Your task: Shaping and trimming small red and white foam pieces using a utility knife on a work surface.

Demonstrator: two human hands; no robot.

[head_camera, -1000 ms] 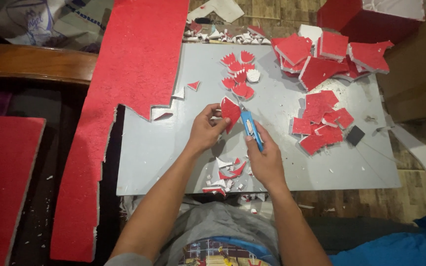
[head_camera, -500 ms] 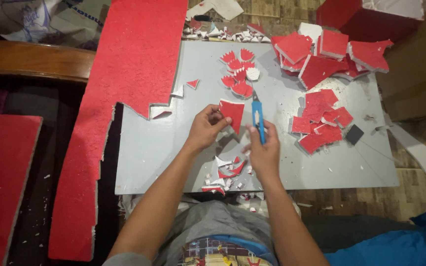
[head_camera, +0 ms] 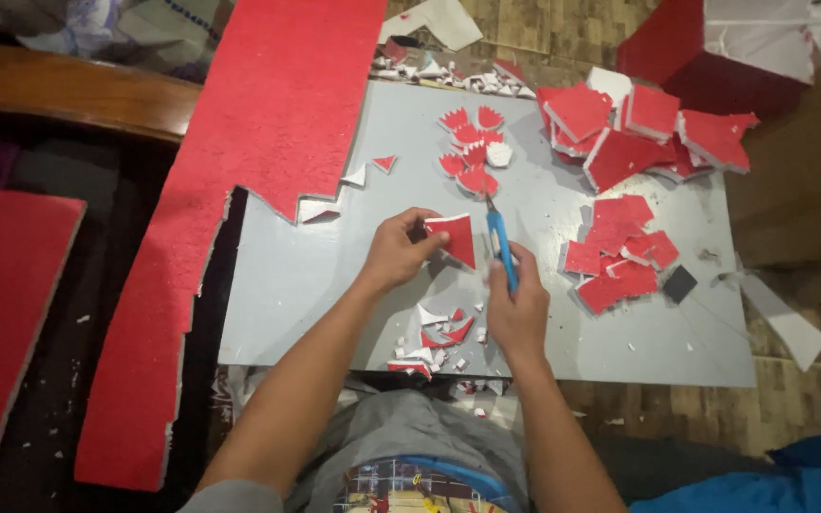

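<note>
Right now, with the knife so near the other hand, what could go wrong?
1. The right hand holds the blue utility knife close beside the left hand, which grips the red foam piece. A slip could probably cut the fingers.
2. Small offcuts lie at the near edge of the grey table; they may fall off.
3. The long red sheet overhangs the table and might slide.
</note>
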